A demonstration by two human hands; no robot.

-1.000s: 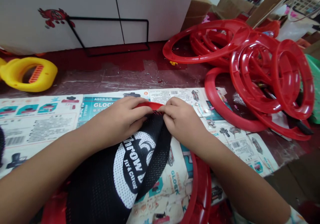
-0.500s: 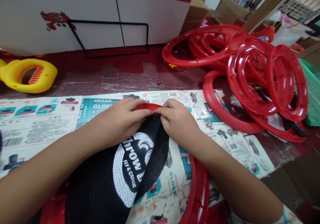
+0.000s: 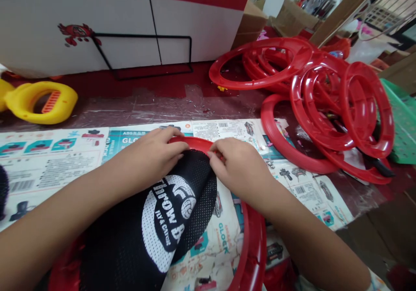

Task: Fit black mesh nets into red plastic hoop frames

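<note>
A black mesh sheet point(image 3: 123, 234) with a white "Throw" and "Fly & Catch" print lies partly inside a red plastic ring point(image 3: 254, 239). Its right side is folded over, so the printed paper below shows through the ring. At the far rim, my left hand point(image 3: 156, 152) is closed, thumb on the mesh edge and fingers over the ring. Just to its right, my right hand point(image 3: 238, 163) pinches the rim beside the mesh edge, fingers bent. A short stretch of bare red rim shows between the two hands. The ring's left side is mostly hidden by my forearm and the mesh.
Several red rings point(image 3: 325, 104) are piled at the back right, beside a green basket point(image 3: 401, 117). A yellow plastic handle point(image 3: 65, 104) lies at the left. Behind stands a white and red carton point(image 3: 130, 13) with a black wire frame point(image 3: 143, 35) before it.
My hands have moved slightly apart along the far rim, exposing more red ring and mesh edge between them. The view has shifted a little.
</note>
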